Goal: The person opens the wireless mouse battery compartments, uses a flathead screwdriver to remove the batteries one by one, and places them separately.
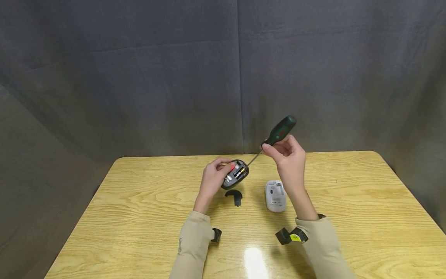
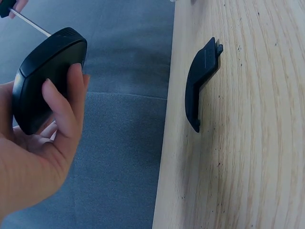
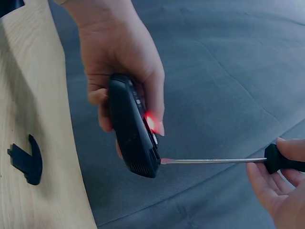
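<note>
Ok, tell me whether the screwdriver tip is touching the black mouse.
Touching. In the right wrist view the screwdriver shaft runs level and its tip meets the lower end of the black mouse, with no gap showing.

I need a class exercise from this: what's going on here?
A person's left hand holds a black mouse underside up, its battery bay open and a red light glowing. The right hand holds a screwdriver with its tip at the mouse's edge. A black cover and a white mouse lie on the table.
</note>
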Motion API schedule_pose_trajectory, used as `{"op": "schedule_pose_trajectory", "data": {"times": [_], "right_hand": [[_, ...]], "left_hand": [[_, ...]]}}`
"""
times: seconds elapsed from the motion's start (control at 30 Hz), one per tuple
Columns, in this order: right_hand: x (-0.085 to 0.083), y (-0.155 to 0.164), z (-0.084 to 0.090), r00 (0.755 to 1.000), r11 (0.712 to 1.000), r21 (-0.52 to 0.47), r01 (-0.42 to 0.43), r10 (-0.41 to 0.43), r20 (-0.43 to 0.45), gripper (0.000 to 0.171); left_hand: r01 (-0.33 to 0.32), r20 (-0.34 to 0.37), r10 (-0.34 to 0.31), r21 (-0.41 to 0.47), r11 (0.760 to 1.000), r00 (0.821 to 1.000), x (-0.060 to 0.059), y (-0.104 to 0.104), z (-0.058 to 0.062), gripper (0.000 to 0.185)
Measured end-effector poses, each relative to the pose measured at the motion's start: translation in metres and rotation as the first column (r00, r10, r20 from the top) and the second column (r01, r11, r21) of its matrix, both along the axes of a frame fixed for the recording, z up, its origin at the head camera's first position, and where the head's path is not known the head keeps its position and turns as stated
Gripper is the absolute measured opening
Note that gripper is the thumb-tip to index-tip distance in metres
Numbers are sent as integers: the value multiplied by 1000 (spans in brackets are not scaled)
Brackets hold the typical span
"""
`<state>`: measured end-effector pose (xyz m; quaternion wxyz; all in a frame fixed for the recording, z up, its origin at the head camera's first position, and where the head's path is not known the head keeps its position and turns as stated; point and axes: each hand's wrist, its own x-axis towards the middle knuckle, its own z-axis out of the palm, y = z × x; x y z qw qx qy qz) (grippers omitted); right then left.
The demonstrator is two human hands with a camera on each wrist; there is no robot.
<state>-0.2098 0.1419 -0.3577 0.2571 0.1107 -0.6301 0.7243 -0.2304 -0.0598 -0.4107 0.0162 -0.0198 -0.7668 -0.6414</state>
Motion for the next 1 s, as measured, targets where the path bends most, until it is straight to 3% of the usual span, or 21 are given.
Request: {"op": "schedule_pose_trajectory", "data": {"times": [0.3, 0.57, 0.67, 0.77, 0.87, 1.0], "right_hand": [[4, -6, -3, 989, 970, 194, 147, -142, -42, 23], [5, -19, -7, 977, 939, 304, 161, -108, -186, 27], [5, -22, -9, 981, 935, 328, 134, -78, -180, 26], [4, -21, -11, 992, 941, 327, 88, -53, -115, 21], [1, -17, -13, 1000, 962, 274, -3, 10, -25, 17], [-3, -11, -15, 992, 981, 151, -126, 120, 48, 20]], "left_hand": [[-5, -5, 5, 17, 1000, 1000, 1, 1, 0, 32], [-29, -17, 28, -5, 1000, 999, 0, 0, 0, 31], [-35, -23, 34, -27, 999, 999, 0, -1, -1, 30], [-32, -21, 31, -37, 999, 999, 0, 0, -1, 29], [-27, -21, 27, -35, 999, 999, 1, 0, -1, 29], [-31, -24, 30, -28, 999, 999, 0, 1, -1, 28]]}}
